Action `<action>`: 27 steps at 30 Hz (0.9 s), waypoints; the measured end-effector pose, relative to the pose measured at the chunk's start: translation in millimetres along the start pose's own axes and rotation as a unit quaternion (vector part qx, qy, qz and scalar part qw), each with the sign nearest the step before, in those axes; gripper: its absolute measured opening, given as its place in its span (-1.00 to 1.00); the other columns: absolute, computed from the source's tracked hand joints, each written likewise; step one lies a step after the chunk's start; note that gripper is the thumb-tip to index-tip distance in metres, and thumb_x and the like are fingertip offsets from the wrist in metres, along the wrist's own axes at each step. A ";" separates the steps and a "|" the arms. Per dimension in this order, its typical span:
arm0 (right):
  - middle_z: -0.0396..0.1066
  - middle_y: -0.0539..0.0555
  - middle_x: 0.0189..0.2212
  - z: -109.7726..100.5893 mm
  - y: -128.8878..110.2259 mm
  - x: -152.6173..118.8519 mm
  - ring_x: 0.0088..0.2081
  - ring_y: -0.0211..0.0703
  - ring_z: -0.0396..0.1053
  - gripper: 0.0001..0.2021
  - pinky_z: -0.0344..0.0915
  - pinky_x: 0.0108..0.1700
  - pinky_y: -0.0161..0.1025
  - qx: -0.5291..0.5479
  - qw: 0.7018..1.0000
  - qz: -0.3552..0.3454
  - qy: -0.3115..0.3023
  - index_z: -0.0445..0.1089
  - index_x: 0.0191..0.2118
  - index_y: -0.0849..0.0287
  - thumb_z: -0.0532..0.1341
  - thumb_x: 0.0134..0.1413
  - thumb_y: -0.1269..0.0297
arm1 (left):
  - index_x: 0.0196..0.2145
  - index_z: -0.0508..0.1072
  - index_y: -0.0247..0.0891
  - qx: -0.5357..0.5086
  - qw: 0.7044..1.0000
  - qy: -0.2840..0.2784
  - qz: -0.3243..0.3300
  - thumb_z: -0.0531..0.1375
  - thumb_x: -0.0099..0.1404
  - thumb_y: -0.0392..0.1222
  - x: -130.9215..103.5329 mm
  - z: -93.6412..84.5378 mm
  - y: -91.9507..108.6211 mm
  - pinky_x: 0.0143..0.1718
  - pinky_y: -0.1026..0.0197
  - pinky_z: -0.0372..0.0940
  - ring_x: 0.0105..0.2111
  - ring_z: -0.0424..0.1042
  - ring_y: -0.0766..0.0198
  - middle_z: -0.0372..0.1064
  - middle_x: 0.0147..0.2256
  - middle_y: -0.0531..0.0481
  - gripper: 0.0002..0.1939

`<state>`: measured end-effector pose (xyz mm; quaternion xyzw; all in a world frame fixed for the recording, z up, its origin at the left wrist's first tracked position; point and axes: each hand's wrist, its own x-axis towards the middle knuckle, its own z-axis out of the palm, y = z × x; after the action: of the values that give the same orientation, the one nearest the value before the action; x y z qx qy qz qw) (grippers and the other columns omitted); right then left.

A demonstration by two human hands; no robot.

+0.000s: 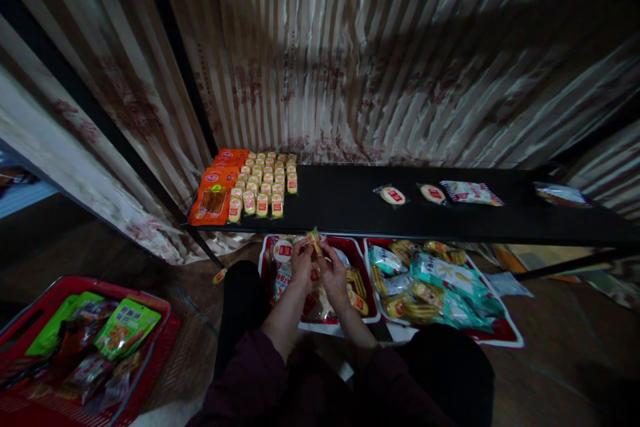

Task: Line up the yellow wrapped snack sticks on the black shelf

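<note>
Between the fingers of both hands is a small yellow snack packet [313,240], held over the middle red basket [371,307]. My left hand [302,260] grips it from the left, and my right hand [332,265] closes on its right side. Beneath them the basket holds wrapped round crackers and other snack bags, partly hidden by my hands. Just beyond, on the black shelf [340,197], several similar yellow packets [263,183] stand in rows at the left end, beside orange snack bags [214,197].
Two round wrapped crackers [393,195], a striped bag [471,193] and another packet [561,194] lie further right on the shelf. A second basket [515,337] with green bags stands at right. Another red basket [167,340] sits at left. One yellow packet [219,276] lies on the floor.
</note>
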<state>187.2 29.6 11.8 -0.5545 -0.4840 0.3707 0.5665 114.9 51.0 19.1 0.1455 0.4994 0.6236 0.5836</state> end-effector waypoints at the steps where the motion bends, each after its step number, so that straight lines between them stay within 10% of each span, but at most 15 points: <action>1: 0.43 0.13 -0.08 0.4 1.4 0.2 -0.05 -0.03 0.36 -0.65 0.32 -0.02 -0.03 -0.017 1.000 -0.010 -0.001 0.41 -0.09 0.12 0.16 -0.01 0.14 | -0.29 0.41 -0.24 -0.010 1.000 0.001 -0.009 0.25 0.02 -0.25 -1.1 0.6 1.5 -0.26 0.26 0.27 -0.35 0.40 0.33 0.42 -0.32 -0.01 -0.77; 27: 0.44 0.13 -0.09 3.4 -6.2 1.7 -0.08 -0.05 0.38 -0.63 0.32 -0.02 -0.04 -0.055 0.998 -0.019 -0.011 0.38 -0.04 0.13 0.11 -0.01 0.24 | -0.42 0.43 -0.26 -0.085 0.994 0.025 -0.069 0.23 0.09 -0.30 -6.0 -0.5 15.5 -0.36 0.33 0.24 -0.48 0.39 0.40 0.42 -0.44 0.04 -0.95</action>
<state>183.7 31.4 17.8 -0.5717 -0.5198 0.3388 0.5368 107.2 48.4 33.5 0.0449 0.4677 0.6254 0.6230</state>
